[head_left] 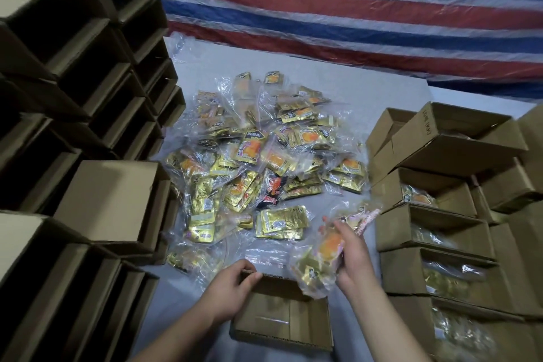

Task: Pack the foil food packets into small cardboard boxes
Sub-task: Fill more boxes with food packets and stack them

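Observation:
A small open cardboard box (264,332) lies on the grey table right in front of me, with nothing in it. My left hand (232,288) grips the box's far left rim, thumb over the edge. My right hand (352,256) holds a clear plastic bag of gold foil packets (320,261) just above the box's far right corner. A big heap of the same bagged foil packets (258,161) covers the middle of the table beyond the box.
Stacks of open, unfilled cardboard boxes (88,114) stand along the left. On the right are rows of boxes (435,229) that hold bagged packets. A red, white and blue striped tarp (352,9) hangs behind the table.

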Tool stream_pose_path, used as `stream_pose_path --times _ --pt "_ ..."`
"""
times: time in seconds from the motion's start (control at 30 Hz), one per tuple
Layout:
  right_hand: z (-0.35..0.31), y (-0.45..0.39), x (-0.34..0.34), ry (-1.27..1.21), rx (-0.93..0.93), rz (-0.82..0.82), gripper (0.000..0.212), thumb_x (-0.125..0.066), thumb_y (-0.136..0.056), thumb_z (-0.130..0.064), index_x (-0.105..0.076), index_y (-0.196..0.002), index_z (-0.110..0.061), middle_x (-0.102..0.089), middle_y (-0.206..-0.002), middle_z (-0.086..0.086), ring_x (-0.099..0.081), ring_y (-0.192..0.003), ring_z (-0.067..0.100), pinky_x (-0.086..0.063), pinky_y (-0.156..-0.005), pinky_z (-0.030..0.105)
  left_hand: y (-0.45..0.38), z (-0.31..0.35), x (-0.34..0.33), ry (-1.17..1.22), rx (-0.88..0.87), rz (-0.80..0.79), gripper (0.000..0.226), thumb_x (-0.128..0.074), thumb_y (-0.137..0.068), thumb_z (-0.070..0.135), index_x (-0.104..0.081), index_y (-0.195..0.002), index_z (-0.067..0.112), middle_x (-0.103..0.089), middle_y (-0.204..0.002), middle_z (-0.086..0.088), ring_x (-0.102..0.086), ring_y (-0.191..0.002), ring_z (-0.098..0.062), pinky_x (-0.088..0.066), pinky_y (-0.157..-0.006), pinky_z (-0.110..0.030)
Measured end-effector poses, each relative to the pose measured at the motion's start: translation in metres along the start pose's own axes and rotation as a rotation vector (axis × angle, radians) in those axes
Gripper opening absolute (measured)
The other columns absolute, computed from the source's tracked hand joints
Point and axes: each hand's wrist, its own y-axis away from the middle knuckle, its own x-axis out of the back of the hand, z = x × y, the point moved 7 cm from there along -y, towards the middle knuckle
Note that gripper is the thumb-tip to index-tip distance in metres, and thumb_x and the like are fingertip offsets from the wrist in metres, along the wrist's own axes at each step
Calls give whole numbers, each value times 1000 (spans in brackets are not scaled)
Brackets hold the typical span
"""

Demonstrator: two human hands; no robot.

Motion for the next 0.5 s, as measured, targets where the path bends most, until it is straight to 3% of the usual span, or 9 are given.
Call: stream_pose_path --times 0.03,0.13,0.23,0.3,0.4,0.5 --pt "-3 7 4 63 92 52 47 -79 -73 -16 -63 -118 -18 -72 -86 6 -73 -71 20 -57 -59 34 0 0 0 0 -2 -2 13 -61 -94 37 -61 -89 25 -69 -88 7 -63 -86 -4 -51 -82 -26" --pt "-7 34 -4 343 333 89 42 -77 -84 -15 -61 -118 -33 -75 -100 -7 -72 -89 16 -57 -79 38 2 0 0 13 6 -7 13 -60 -94 39 -61 -90 27 -69 -89 7 -64 -87 -4 -53 -80 -27" --pt "-5 60 -30 569 518 -26 51 -73 -88 -13 -58 -113 -54 -70 -104 -26 -66 -93 -6 -50 -77 11 3 -1 -3 37 16 -15 13 -61 -93 41 -61 -89 29 -70 -90 5 -65 -87 -6 -55 -80 -29" --pt "0 74 -43 646 604 -107 61 -70 -90 -6 -56 -110 -62 -67 -106 -31 -64 -97 -10 -46 -75 3 2 -2 -4 37 13 -22 13 -61 -93 42 -61 -89 29 -70 -90 7 -65 -86 -5 -54 -81 -29" --pt "18 91 -53 683 653 -187 43 -69 -90 -16 -57 -122 -42 -65 -120 -19 -63 -114 7 -51 -92 19 1 -2 -4 30 9 -17 13 -61 -93 40 -61 -89 28 -70 -88 7 -64 -85 -4 -53 -81 -28" --pt "31 109 -62 942 879 -394 43 -57 -95 -35 -43 -135 -44 -51 -133 -18 -53 -127 8 -46 -103 27 1 -1 -5 29 -1 -4 9 -62 -93 35 -62 -89 27 -70 -88 6 -65 -87 -9 -53 -83 -32"
